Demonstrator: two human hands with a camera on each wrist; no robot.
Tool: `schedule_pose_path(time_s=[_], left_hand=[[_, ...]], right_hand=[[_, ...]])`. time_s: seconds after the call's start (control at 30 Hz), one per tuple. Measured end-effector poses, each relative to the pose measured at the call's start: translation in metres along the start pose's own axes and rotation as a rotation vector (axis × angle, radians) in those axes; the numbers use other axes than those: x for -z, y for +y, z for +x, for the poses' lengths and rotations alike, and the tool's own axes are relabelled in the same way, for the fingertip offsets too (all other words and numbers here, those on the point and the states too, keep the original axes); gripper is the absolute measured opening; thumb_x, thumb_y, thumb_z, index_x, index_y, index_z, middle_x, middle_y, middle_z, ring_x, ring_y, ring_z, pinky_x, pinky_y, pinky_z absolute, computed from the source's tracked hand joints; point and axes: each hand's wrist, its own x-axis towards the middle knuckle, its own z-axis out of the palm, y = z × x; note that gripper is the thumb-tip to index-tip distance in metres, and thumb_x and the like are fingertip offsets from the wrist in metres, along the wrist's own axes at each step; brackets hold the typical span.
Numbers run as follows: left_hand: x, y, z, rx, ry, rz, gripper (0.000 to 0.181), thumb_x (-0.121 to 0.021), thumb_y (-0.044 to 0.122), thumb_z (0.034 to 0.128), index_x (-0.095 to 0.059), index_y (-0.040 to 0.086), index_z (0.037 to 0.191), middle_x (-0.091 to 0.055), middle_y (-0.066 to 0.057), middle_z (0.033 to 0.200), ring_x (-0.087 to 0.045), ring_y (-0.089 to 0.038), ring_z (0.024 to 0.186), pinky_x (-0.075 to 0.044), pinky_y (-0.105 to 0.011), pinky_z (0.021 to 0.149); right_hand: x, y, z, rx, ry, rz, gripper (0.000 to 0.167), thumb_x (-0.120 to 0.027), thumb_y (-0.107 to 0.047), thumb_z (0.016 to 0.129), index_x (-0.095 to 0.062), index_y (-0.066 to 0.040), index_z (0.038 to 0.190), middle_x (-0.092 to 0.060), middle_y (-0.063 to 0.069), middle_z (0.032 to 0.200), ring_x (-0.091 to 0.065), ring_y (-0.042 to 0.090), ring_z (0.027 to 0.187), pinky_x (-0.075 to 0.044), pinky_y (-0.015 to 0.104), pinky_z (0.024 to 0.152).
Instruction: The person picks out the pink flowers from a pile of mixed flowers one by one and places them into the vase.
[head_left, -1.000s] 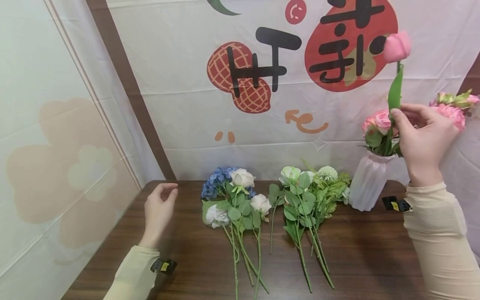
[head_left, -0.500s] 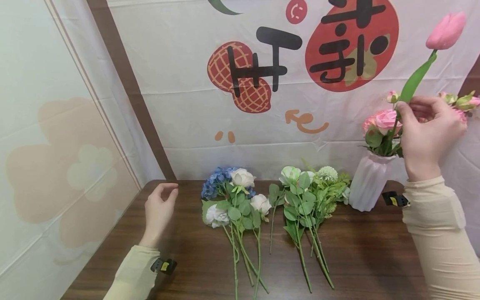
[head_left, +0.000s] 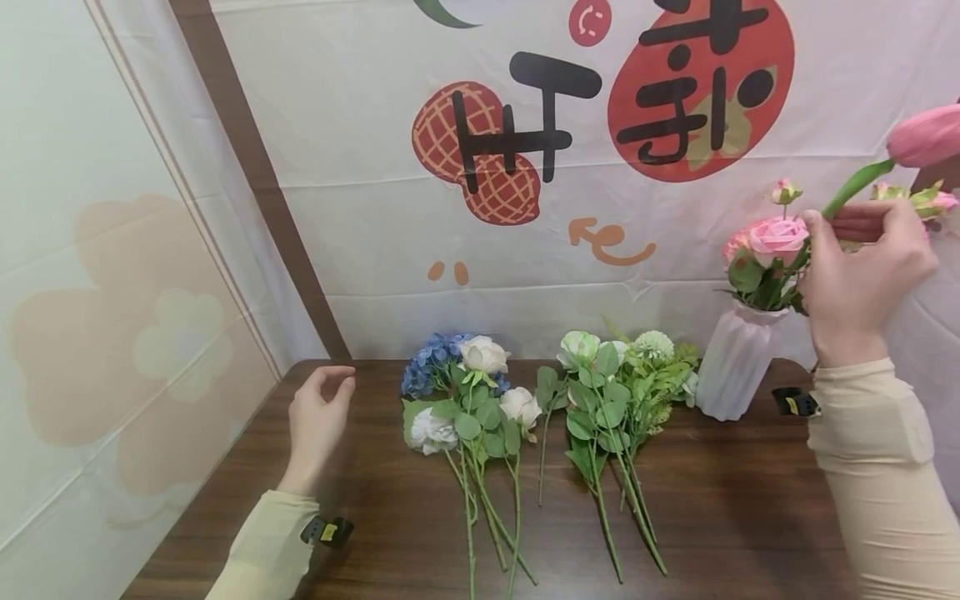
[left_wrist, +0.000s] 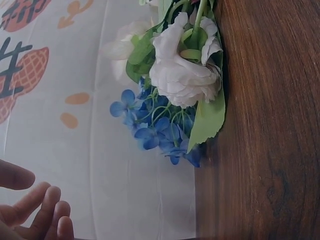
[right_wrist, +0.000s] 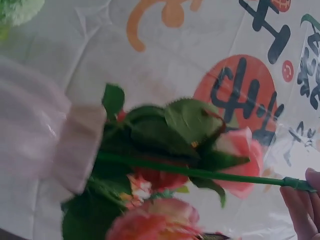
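Observation:
In the head view my right hand pinches the stem of a pink tulip, whose bloom tilts to the right and is cut off by the frame edge. The right wrist view shows the tulip's green stem running from the fingertips into the mouth of the white ribbed vase. Pink roses with leaves stand in that vase. My left hand is raised over the table's left part, fingers loosely bent, holding nothing. Nearest to it lies a blue hydrangea.
White roses lie with the hydrangea on the dark wooden table. Right of them is a group of green and white stems, close to the vase. A printed cloth hangs behind the table.
The tulip's bloom has swung right, rising at first and then dropping as the stem leaned over. My right hand has shifted slightly right. The left hand has stayed in place.

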Motion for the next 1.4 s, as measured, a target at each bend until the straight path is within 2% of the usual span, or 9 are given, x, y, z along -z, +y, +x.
schedule_pose_path(time_s=[0.13, 0.3, 0.53, 0.73, 0.83, 0.97, 1.2, 1.3, 1.4], left_hand=[[0.0, -0.002, 0.0, 0.001, 0.004, 0.007, 0.021, -0.055, 0.02, 0.0944, -0.066, 0.009, 0.109, -0.069, -0.01, 0.103, -0.057, -0.016, 0.085, -0.042, -0.026, 0.07], [-0.001, -0.003, 0.001, 0.007, 0.006, 0.008, 0.021, -0.056, 0.02, 0.0942, -0.066, 0.01, 0.109, -0.069, -0.009, 0.103, -0.059, -0.016, 0.086, -0.042, -0.026, 0.072], [-0.003, -0.005, 0.001, 0.009, 0.005, 0.001, 0.021, -0.056, 0.02, 0.0942, -0.066, 0.01, 0.11, -0.069, -0.008, 0.105, -0.06, -0.018, 0.089, -0.042, -0.027, 0.073], [-0.004, -0.007, 0.0, -0.003, -0.006, -0.006, 0.021, -0.055, 0.019, 0.0948, -0.065, 0.008, 0.11, -0.068, -0.011, 0.106, -0.061, -0.022, 0.092, -0.043, -0.03, 0.074], [-0.004, -0.01, 0.001, -0.031, -0.015, 0.027, 0.022, -0.055, 0.017, 0.0944, -0.063, 0.005, 0.111, -0.065, -0.014, 0.107, -0.059, -0.027, 0.095, -0.043, -0.035, 0.078], [-0.004, -0.013, 0.0, -0.08, -0.049, 0.092, 0.024, -0.055, 0.015, 0.0934, -0.062, 0.001, 0.112, -0.062, -0.019, 0.107, -0.055, -0.032, 0.1, -0.04, -0.044, 0.086], [-0.004, -0.014, -0.002, -0.11, -0.086, 0.124, 0.026, -0.056, 0.016, 0.0927, -0.062, -0.001, 0.111, -0.06, -0.023, 0.109, -0.05, -0.039, 0.105, -0.036, -0.05, 0.089], [-0.003, -0.013, -0.002, -0.123, -0.108, 0.146, 0.028, -0.056, 0.018, 0.0934, -0.061, -0.001, 0.112, -0.059, -0.025, 0.112, -0.049, -0.041, 0.108, -0.036, -0.052, 0.091], [-0.003, -0.013, -0.003, -0.133, -0.133, 0.165, 0.031, -0.055, 0.021, 0.0942, -0.06, -0.002, 0.114, -0.058, -0.026, 0.116, -0.048, -0.042, 0.112, -0.036, -0.054, 0.094]], right_hand=[[0.003, -0.003, 0.005, 0.027, 0.024, 0.011, 0.015, -0.073, -0.04, 0.08, -0.067, -0.028, 0.088, -0.051, -0.034, 0.078, -0.049, -0.022, 0.068, -0.042, 0.004, 0.068], [0.002, -0.007, 0.005, -0.035, -0.064, -0.03, 0.012, -0.072, -0.04, 0.08, -0.065, -0.032, 0.086, -0.049, -0.037, 0.075, -0.048, -0.021, 0.067, -0.039, 0.006, 0.067], [-0.001, 0.002, -0.008, 0.001, -0.125, -0.063, 0.017, -0.072, -0.034, 0.081, -0.069, -0.017, 0.083, -0.05, -0.03, 0.072, -0.041, -0.024, 0.066, -0.035, 0.016, 0.086], [-0.005, 0.01, -0.014, 0.082, -0.091, -0.08, 0.022, -0.069, -0.026, 0.083, -0.07, -0.005, 0.083, -0.069, 0.004, 0.077, -0.039, -0.027, 0.068, -0.032, 0.009, 0.076], [-0.007, 0.013, -0.017, 0.115, -0.092, -0.136, 0.028, -0.066, -0.026, 0.085, -0.068, 0.002, 0.087, -0.069, 0.019, 0.081, -0.053, -0.006, 0.07, -0.028, 0.013, 0.072], [-0.008, 0.017, -0.021, 0.125, -0.103, -0.173, 0.027, -0.064, -0.024, 0.085, -0.066, 0.002, 0.087, -0.065, 0.021, 0.079, -0.056, 0.033, 0.076, -0.024, 0.021, 0.068], [-0.007, 0.02, -0.024, 0.178, -0.105, -0.178, 0.027, -0.062, -0.025, 0.086, -0.065, 0.002, 0.087, -0.062, 0.021, 0.079, -0.057, 0.036, 0.075, -0.03, 0.034, 0.064], [-0.007, 0.021, -0.026, 0.174, -0.1, -0.151, 0.026, -0.063, -0.022, 0.085, -0.064, 0.002, 0.092, -0.062, 0.019, 0.081, -0.06, 0.036, 0.079, -0.032, 0.026, 0.067], [-0.006, 0.024, -0.025, 0.17, -0.09, -0.11, 0.025, -0.065, -0.02, 0.084, -0.064, 0.0, 0.1, -0.06, 0.003, 0.079, -0.061, 0.032, 0.08, -0.03, 0.014, 0.071]])
